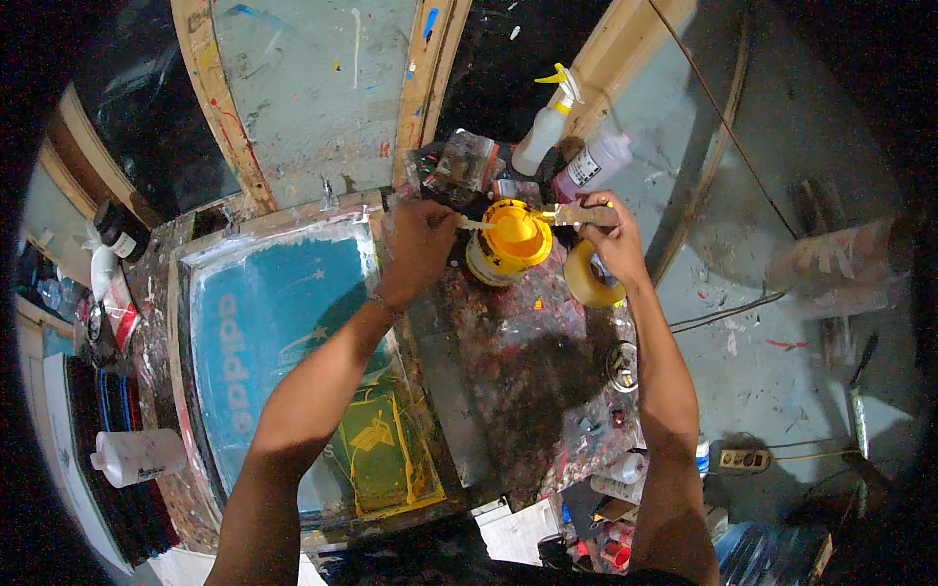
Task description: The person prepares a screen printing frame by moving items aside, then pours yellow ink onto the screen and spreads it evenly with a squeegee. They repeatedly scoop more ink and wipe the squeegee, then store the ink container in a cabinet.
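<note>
A round tub (479, 266) of thick yellow ink stands on the stained table between my hands. Closed around a pale, thin-handled, spoon-like tool (473, 225), my left hand (422, 239) is at the tub's left side. The tool's yellow-coated end lies over the ink. At the right rim, my right hand (616, 239) grips a scraper (591, 215) by its brown handle, with the smeared blade pointing at the tub. Just beneath that hand lies a roll of tape (592, 276). To the left, partly under my left forearm, rests a framed printing screen (278, 293) with blue mesh and a yellow-stained corner.
Behind the tub stand a spray bottle (543, 137) with a yellow trigger and a bottle of pink liquid (594, 166). A white bottle (142, 456) lies at the left edge. A power strip (745, 459) sits on the floor at right, with cables nearby.
</note>
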A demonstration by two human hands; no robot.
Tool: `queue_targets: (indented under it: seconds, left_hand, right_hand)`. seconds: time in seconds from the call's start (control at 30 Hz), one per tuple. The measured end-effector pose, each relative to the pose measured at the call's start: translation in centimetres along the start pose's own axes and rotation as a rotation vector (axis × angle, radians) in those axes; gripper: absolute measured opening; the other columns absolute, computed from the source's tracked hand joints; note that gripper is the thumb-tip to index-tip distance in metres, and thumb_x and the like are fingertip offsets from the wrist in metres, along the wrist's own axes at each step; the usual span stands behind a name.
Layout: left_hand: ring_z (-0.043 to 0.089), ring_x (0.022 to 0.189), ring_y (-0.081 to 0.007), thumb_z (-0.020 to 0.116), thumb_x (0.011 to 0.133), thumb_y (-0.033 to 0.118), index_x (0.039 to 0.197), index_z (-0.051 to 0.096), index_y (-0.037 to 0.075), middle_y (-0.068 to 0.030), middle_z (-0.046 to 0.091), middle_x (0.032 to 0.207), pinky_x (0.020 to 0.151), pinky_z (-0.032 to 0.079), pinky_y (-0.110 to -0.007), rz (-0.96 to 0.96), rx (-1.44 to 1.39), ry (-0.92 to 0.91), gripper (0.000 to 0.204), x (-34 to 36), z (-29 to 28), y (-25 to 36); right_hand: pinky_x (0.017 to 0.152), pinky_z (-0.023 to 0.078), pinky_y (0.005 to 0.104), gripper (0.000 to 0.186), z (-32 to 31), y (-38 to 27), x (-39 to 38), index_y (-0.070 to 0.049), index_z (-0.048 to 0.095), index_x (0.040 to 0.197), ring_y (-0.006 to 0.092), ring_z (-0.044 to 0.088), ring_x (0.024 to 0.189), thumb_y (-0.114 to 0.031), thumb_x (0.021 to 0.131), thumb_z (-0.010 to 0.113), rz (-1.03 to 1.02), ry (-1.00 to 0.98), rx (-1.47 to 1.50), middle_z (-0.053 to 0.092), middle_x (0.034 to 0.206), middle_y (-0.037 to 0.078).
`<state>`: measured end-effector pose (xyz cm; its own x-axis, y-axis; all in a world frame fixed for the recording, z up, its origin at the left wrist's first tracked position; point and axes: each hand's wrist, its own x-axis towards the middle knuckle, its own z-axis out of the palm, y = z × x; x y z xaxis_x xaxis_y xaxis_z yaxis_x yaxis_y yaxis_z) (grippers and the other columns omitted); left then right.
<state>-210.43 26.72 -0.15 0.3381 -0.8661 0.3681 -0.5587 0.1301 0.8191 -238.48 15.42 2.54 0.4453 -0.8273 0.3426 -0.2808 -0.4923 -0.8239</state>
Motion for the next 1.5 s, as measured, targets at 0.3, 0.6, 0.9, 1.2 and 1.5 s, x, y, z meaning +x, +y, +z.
queue_targets:
  seconds: [0.3,0.6,0.9,1.2,1.5]
  left_hand:
    - [0.068,0.061,-0.0142,0.067,0.085,0.012,0.084,0.072,-0.003,-0.011,0.071,0.074,0.056,0.052,-0.026,-0.316,-0.261,-0.062,0.016,-1.3,-0.7,-0.6]
    - [0.069,0.065,-0.0147,0.066,0.087,0.009,0.089,0.071,-0.005,-0.0102,0.071,0.075,0.057,0.053,-0.025,-0.457,-0.642,-0.001,0.016,-2.1,0.4,-2.4]
    - [0.07,0.069,-0.0185,0.066,0.089,0.008,0.092,0.069,-0.007,-0.0132,0.071,0.084,0.063,0.058,-0.027,-0.58,-0.764,0.01,0.016,-2.4,0.8,-2.8]
    - [0.07,0.078,-0.0211,0.065,0.089,0.005,0.095,0.067,-0.007,-0.0149,0.07,0.092,0.071,0.059,-0.029,-0.584,-0.933,-0.012,0.014,-2.6,1.6,-4.4]
    - [0.069,0.076,-0.0192,0.066,0.089,0.006,0.095,0.068,-0.005,-0.0132,0.07,0.092,0.07,0.058,-0.028,-0.511,-0.898,-0.021,0.013,-3.0,1.4,-4.4]
  right_hand:
    - [0.088,0.046,0.0261,0.033,-0.6,-0.6,-0.7,-0.003,0.058,0.103,0.013,0.059,0.103,0.017,0.077,0.06,0.024,-0.037,-0.013,0.063,0.11,0.004]
    - [0.095,0.044,0.0294,0.029,-1.0,0.3,-0.4,-0.001,0.062,0.101,0.018,0.058,0.108,0.015,0.077,0.064,-0.053,-0.078,-0.017,0.064,0.116,0.01]
    - [0.099,0.041,0.0319,0.031,-1.0,1.4,-0.1,-0.002,0.062,0.099,0.0208,0.055,0.113,0.015,0.073,0.066,-0.101,-0.071,0.044,0.064,0.114,0.009]
    - [0.096,0.046,0.032,0.032,0.6,3.1,0.1,-0.002,0.064,0.098,0.0198,0.061,0.106,0.017,0.073,0.062,-0.09,0.0,0.048,0.066,0.111,0.01]
    - [0.101,0.041,0.0337,0.031,1.2,4.2,1.5,0.0,0.064,0.097,0.0238,0.058,0.111,0.016,0.07,0.065,-0.29,0.099,-0.117,0.066,0.11,0.012]
